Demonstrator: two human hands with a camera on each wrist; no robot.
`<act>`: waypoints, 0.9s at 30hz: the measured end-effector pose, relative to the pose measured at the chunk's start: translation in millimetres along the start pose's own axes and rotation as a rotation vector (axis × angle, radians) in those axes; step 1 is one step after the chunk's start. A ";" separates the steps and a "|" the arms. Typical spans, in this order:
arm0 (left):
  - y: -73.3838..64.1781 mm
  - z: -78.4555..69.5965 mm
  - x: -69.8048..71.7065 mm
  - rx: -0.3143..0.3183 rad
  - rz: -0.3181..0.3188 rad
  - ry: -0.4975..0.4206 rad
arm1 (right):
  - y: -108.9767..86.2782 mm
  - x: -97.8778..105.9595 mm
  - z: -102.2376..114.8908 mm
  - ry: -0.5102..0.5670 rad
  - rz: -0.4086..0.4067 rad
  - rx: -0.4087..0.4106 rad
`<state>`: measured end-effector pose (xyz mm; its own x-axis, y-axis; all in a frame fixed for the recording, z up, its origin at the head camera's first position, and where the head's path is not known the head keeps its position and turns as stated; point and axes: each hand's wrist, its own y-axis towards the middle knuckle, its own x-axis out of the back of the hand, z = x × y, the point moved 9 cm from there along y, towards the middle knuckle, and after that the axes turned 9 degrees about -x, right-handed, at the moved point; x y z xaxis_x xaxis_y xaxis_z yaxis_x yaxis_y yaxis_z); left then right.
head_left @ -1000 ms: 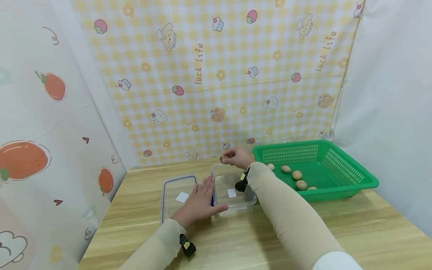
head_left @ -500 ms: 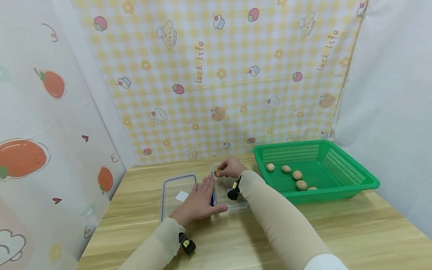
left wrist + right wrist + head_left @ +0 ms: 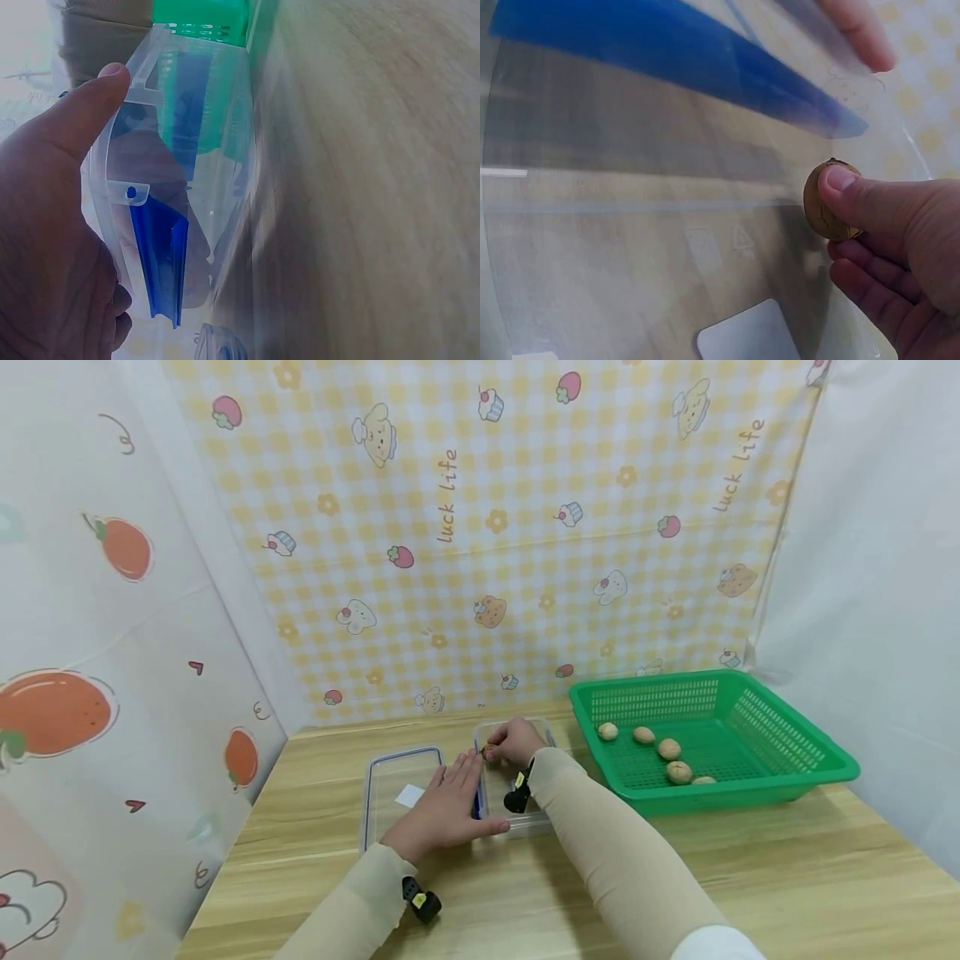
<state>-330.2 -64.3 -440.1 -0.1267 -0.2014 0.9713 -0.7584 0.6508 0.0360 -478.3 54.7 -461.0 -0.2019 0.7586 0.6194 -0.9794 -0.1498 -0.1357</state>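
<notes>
My right hand (image 3: pixel 517 742) pinches a brown walnut (image 3: pixel 817 210) between thumb and fingers, inside a clear plastic food container (image 3: pixel 528 824) near its far left corner. In the right wrist view the walnut is above the container's floor. My left hand (image 3: pixel 442 807) rests against the container's left rim with straight fingers, its thumb stretched along the front edge. A blue side flap (image 3: pixel 161 259) hangs on the container's wall below that hand. Left of the container lies a clear lid (image 3: pixel 384 781) with a blue seal, partly covered by my left hand.
A green plastic basket (image 3: pixel 750 795) stands right of the container, with several walnuts (image 3: pixel 679 772) along its left part. Everything sits on a wooden table (image 3: pixel 825 885). A checked cloth (image 3: pixel 450 585) hangs behind, and pale cloths hang at both sides.
My right hand has moved left and down with the walnut, from above the container's far edge to inside its far left corner. My left hand has stayed at the rim.
</notes>
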 end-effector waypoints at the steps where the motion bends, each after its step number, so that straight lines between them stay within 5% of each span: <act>1: 0.3 -0.5 0.1 -0.003 -0.002 -0.001 | 0.5 0.3 -0.6 -0.016 -0.015 0.005; 27: 4.1 -0.6 -1.4 -0.005 -0.001 -0.020 | -7.5 3.0 13.6 -0.242 -0.138 0.076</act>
<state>-332.7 -60.9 -441.2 -0.1387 -0.2165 0.9664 -0.7555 0.6540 0.0381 -471.7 49.5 -447.6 -0.0539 0.6033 0.7957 -0.9939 -0.1092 0.0154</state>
